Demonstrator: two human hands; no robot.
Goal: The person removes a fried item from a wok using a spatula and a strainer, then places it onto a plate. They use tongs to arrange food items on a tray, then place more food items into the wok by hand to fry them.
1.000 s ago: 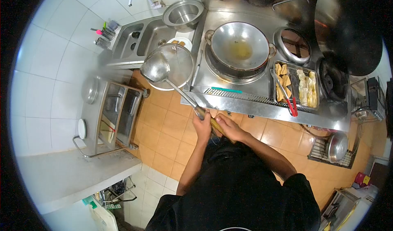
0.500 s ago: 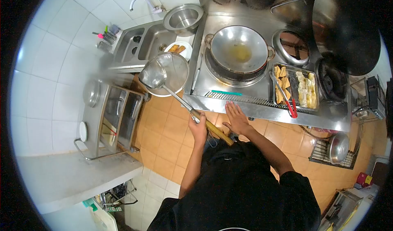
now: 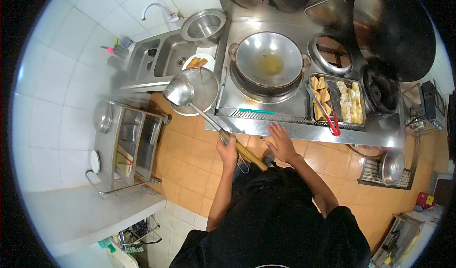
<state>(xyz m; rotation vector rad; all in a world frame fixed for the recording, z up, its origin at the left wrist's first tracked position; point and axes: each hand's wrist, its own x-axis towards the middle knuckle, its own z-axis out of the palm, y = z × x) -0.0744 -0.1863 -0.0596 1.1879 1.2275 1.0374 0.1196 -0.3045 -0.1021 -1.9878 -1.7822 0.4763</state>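
My left hand (image 3: 227, 150) is closed round the wooden handle of a large metal ladle (image 3: 179, 91), whose bowl is over a round strainer (image 3: 202, 94). My right hand (image 3: 282, 144) is open, fingers spread, at the stove's front edge (image 3: 294, 131). Beyond it, a two-handled wok (image 3: 247, 61) sits on the burner with a little yellowish liquid in the bottom. To the right, a metal tray (image 3: 335, 96) holds brown fried pieces (image 3: 325, 95) and pale rolls (image 3: 350, 104), with red-handled tongs (image 3: 336, 125) lying across its left part.
A sink (image 3: 167, 59) with a metal pot (image 3: 204, 26) and a white plate (image 3: 185, 65) of fried pieces is at the upper left. A green stick (image 3: 256, 111) lies on the stove. A metal cart (image 3: 114, 144) stands left; a big dark wok (image 3: 394, 30) leans upper right.
The view has shifted slightly. My right hand has moved a little to the right along the stove edge. My left hand still holds the ladle.
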